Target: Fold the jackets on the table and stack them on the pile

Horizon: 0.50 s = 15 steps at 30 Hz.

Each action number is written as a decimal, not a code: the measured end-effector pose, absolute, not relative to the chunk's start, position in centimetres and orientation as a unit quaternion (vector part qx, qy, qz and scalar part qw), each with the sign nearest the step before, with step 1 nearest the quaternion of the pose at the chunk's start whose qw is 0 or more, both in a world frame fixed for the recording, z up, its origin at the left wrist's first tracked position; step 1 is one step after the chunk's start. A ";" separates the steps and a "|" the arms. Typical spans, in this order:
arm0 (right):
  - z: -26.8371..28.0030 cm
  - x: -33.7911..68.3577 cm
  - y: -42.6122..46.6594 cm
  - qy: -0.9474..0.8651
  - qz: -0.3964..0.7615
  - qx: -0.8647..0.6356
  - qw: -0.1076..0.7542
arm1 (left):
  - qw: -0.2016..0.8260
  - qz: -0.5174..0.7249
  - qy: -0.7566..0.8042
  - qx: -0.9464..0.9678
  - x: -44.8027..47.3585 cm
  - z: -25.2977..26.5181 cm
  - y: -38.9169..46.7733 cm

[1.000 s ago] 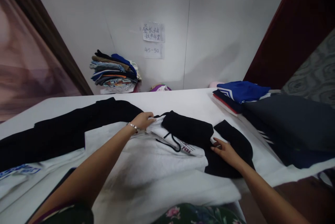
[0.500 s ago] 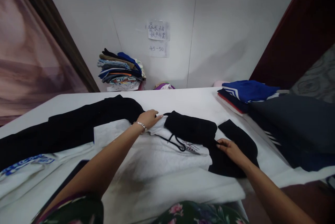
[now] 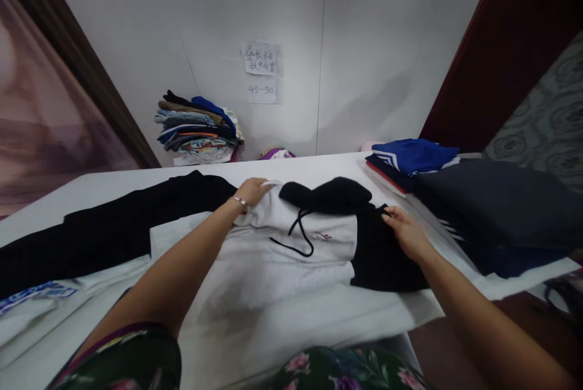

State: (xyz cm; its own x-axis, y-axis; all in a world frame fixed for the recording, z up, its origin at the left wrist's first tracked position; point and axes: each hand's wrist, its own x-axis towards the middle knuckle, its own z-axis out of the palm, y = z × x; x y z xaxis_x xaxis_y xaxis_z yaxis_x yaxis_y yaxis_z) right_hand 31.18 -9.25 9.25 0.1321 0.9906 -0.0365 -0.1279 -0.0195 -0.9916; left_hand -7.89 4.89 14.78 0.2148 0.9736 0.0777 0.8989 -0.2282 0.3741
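A white and black hoodie point(image 3: 291, 241) with a black drawstring and small red lettering lies across the white-covered table in front of me. My left hand point(image 3: 254, 191), with a bracelet at the wrist, is closed on the white cloth at its upper left edge. At the other side, my right hand point(image 3: 405, 227) pinches the black part near its upper corner. Between the hands the black hood point(image 3: 328, 194) rises bunched along the far edge. Part of the left fingers is hidden behind the cloth.
Black clothing point(image 3: 150, 214) is spread at the left, beside a white garment with blue print point(image 3: 40, 299). On the right lie folded dark clothes point(image 3: 501, 214) and a blue garment point(image 3: 414, 156). A clothes stack point(image 3: 198, 129) stands by the wall under paper notes point(image 3: 264, 71).
Both hands have lifted the hoodie's far edge slightly and drawn it straighter. The white front and lettering show more fully, and my right hand is higher. The view has shifted a little right.
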 end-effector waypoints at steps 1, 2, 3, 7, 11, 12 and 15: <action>10.0 31.2 -8.7 -0.419 0.495 -0.500 0.574 | 0.118 0.188 0.610 0.761 -7.8 16.0 4.9; 10.9 31.2 -8.1 -0.412 0.486 -0.492 0.593 | 0.111 0.230 0.610 0.750 -7.6 17.3 4.9; 11.8 31.2 -7.5 -0.405 0.475 -0.484 0.613 | 0.104 0.274 0.610 0.736 -7.4 18.6 4.9; 16.5 31.8 -5.0 -0.399 0.408 -0.439 0.694 | 0.051 0.387 0.588 0.708 -6.3 24.9 4.3; 23.0 33.8 -2.8 -0.436 0.277 -0.434 0.738 | -0.057 0.429 0.559 0.707 -4.9 31.7 3.0; 24.8 34.4 -2.4 -0.448 0.228 -0.445 0.741 | -0.089 0.431 0.556 0.705 -4.5 33.3 2.6; 30.5 36.6 -2.1 -0.504 0.030 -0.479 0.719 | -0.184 0.413 0.557 0.697 -3.3 37.9 1.0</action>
